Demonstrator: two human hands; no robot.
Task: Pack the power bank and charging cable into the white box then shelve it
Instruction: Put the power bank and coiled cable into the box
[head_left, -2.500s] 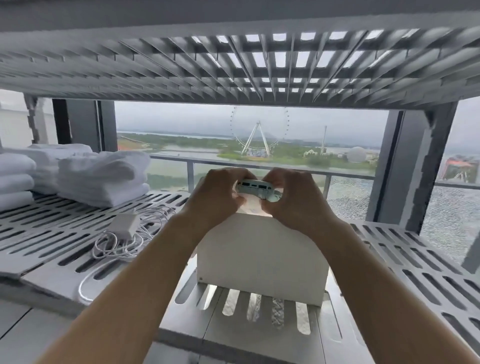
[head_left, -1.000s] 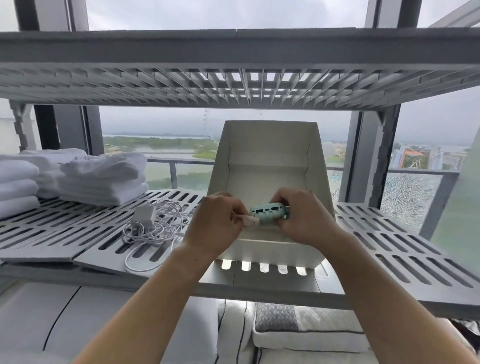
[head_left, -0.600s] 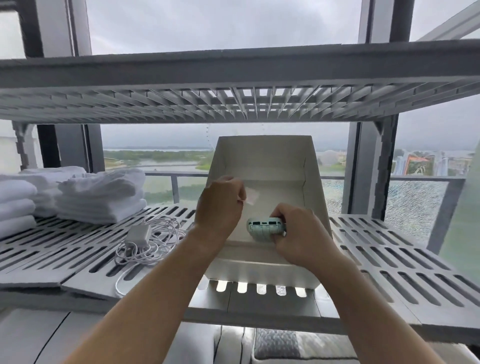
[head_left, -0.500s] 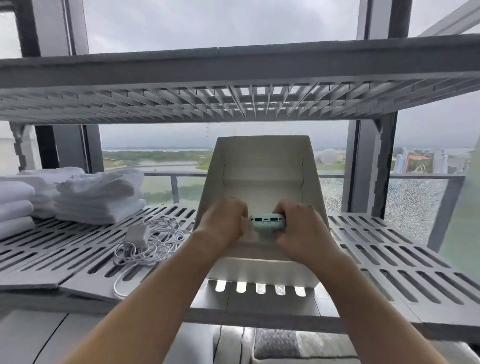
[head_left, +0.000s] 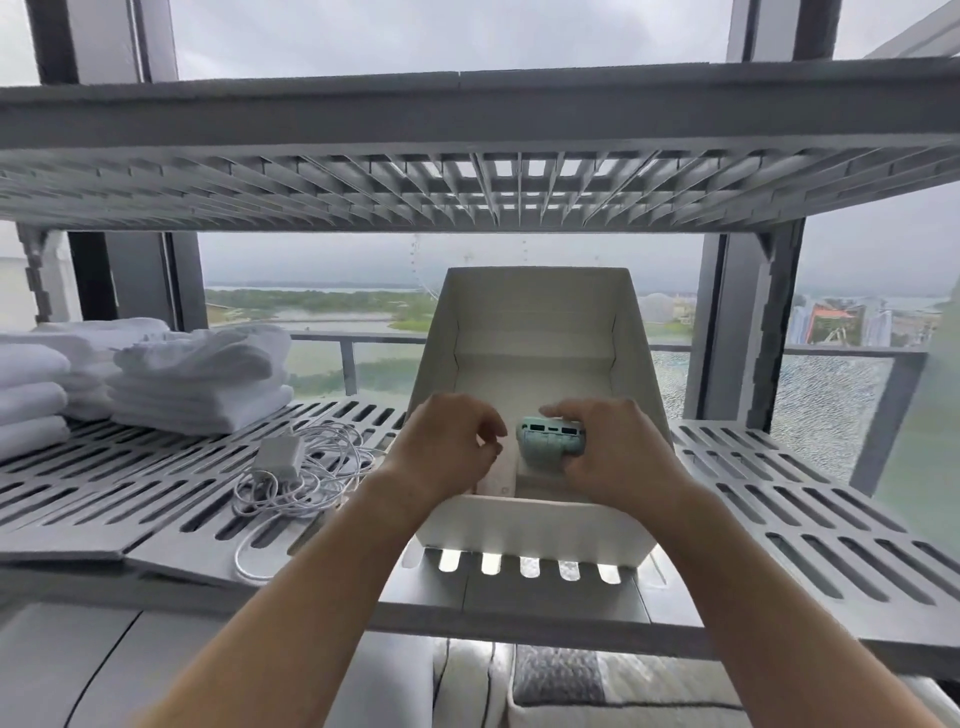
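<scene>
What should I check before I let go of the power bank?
1. Grip: right hand holds power bank over the box: ok.
2. Seat: box stands open on the shelf: ok.
3. Floor: space under power bank is bare: cannot tell, hands hide it.
4. Spare: left hand is empty: cannot tell.
5. Next: cable packed: not ok; it lies on the shelf left of the box.

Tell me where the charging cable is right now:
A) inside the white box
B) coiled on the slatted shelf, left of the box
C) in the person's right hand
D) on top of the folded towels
B: the charging cable lies coiled on the slatted shelf, left of the white box, while the right hand holds only the power bank.
</scene>
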